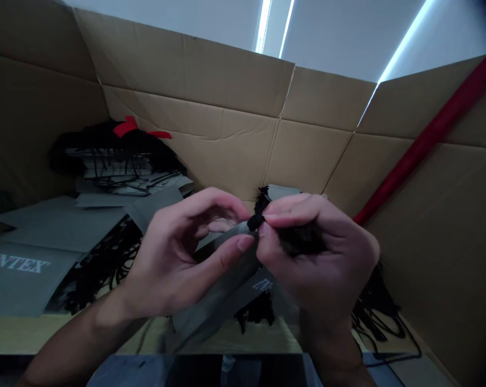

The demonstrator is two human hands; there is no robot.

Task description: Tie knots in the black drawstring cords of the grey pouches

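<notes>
My left hand [178, 258] pinches the top edge of a grey paper bag [222, 295] between thumb and forefinger. The bag hangs tilted below both hands and bears part of a white printed logo. My right hand [319, 258] is closed around a bunch of black cord [299, 239], its thumb and forefinger pinching a black knot [256, 220] right at the bag's edge. The two hands touch at the fingertips. More black cord [255, 317] dangles under the bag.
Tall cardboard walls [227, 97] surround the workspace. Flat grey INTEX bags [21, 269] lie at left with loose black cords [101, 263]. A stack of bags with black handles and a red ribbon [126, 126] stands at back left. A red bar [420, 145] runs diagonally at right.
</notes>
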